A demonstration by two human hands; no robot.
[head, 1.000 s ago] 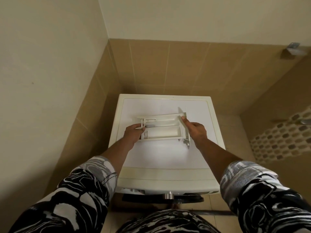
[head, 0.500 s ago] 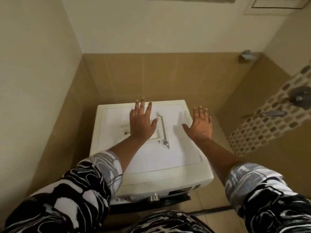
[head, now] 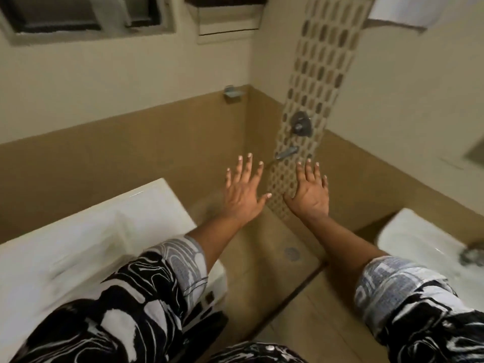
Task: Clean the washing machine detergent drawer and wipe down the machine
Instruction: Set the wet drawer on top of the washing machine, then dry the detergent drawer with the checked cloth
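Left hand (head: 242, 195), right hand (head: 310, 195) both spread flat, holding nothing, raised over shower floor (head: 275, 231), right of washing machine (head: 146, 205) at near left. Detergent drawer (head: 86, 247) only blurred pale shape on its top.

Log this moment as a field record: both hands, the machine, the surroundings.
left hand: open, fingers spread, holds nothing, clear of the machine
right hand: open, fingers spread, holds nothing
washing machine: white top at lower left, blurred
detergent drawer: not made out in the blur
surroundings: shower valve on mosaic strip, floor drain, washbasin at right
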